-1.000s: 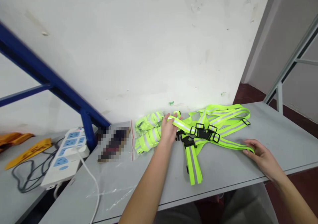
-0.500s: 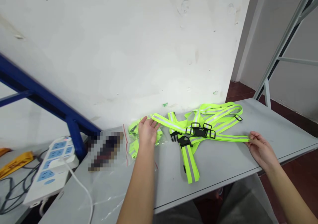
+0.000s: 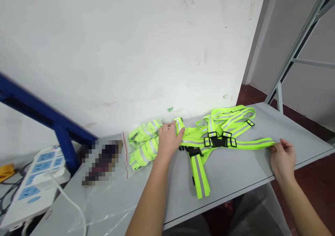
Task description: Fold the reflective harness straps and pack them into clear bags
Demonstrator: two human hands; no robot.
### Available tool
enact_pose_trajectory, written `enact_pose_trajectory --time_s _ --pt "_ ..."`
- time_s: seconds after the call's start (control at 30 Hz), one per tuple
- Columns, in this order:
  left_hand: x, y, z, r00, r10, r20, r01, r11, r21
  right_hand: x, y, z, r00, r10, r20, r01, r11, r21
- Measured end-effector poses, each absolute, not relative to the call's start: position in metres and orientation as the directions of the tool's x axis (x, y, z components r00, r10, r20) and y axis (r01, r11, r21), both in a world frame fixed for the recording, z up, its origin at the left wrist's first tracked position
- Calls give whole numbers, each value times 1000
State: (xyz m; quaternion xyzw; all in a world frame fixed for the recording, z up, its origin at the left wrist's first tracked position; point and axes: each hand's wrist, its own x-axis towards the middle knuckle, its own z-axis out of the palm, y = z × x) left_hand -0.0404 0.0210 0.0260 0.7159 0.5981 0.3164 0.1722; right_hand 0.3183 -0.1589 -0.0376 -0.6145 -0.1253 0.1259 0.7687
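Observation:
A neon-yellow reflective strap harness (image 3: 251, 145) with grey stripes lies loosely folded on the grey table. My right hand (image 3: 284, 159) pinches the right end of its front strap, pulled out flat. At the strap's left end, my left hand (image 3: 169, 140) has its fingers curled over it, hiding that end. Between the hands sits a fastened black buckle (image 3: 219, 141) with slide adjusters on either side. Another black buckle (image 3: 194, 151) is on a folded strap (image 3: 200, 176) that hangs toward the table's front edge. Loops of strap are heaped behind, near the wall.
Clear zip bags with rolled neon straps (image 3: 143, 154) lie left of my left hand. Beyond them are a blurred-out item (image 3: 103, 162) and a white power strip (image 3: 36, 180) with a cord. A blue metal frame (image 3: 65, 145) stands at left, a white wall (image 3: 146, 54) behind.
My right hand has moved right, drawing the strap and buckle along. My left hand has come right and lower with the strap's other end, uncovering the bagged straps. The view has shifted slightly.

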Motion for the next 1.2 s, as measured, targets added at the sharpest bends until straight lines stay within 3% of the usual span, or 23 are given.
enact_pose_trajectory --time_s 0.1,0.17,0.27,0.37,0.47,0.63,0.87,1.03,1.2 --pt "-38 19 20 322 938 129 861 -347 372 314 -158 -36 910 410 66 36 79 -996" --pt "-39 19 17 371 927 45 880 -367 302 311 -157 -36 867 496 57 90 -42 -995" --pt "-42 20 19 367 929 32 898 -364 246 310 -153 -35 823 564 63 225 -222 -949" --pt "-44 20 27 337 941 26 913 -334 234 311 -148 -34 806 574 140 394 -345 -852" --pt "-44 19 37 319 947 -30 923 -304 235 313 -144 -35 758 622 194 491 -349 -798" --pt "-44 18 42 347 936 68 902 -352 250 323 -145 -44 818 526 233 370 -170 -914" --pt "-23 9 25 437 839 323 826 -517 224 326 -146 -46 828 520 208 339 -169 -925" --pt "-7 0 9 631 757 173 714 -653 253 323 -145 -43 805 568 171 378 -269 -886" --pt "-8 -2 10 641 767 29 724 -617 307 317 -148 -33 619 777 114 600 -375 -707"
